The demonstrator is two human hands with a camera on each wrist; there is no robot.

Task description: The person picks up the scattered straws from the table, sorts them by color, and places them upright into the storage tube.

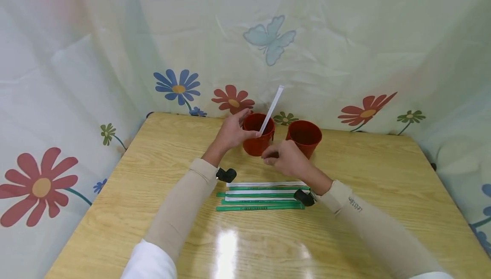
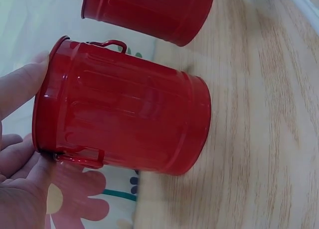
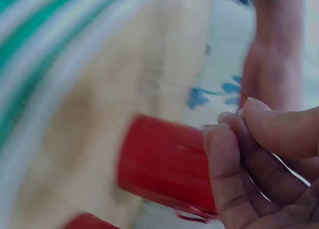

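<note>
Woodgrain table (image 1: 264, 240), glossy red bucket (image 2: 132, 107) in left hand (image 1: 232, 132) (wide grip), right hand (image 1: 289, 158) curled, empty.

Both your arms reach forward and slant inward, beige sleeves (image 1: 180, 215) covering the forearms and white cloth (image 1: 149, 262) showing farther back. Your left arm comes up from the lower left, its wrist (image 1: 212, 156) bare past the cuff. Your left hand (image 1: 233, 132) sits farther forward, the thumb (image 2: 22, 87) set well apart from the bent fingers (image 2: 22, 157) in a wide grip. Your right arm slants in from the lower right, and your right hand (image 1: 289, 158) is nearer to you, its fingers (image 3: 224, 164) curled and the thumb tip close to them. The two hands are near each other, apart.
</note>
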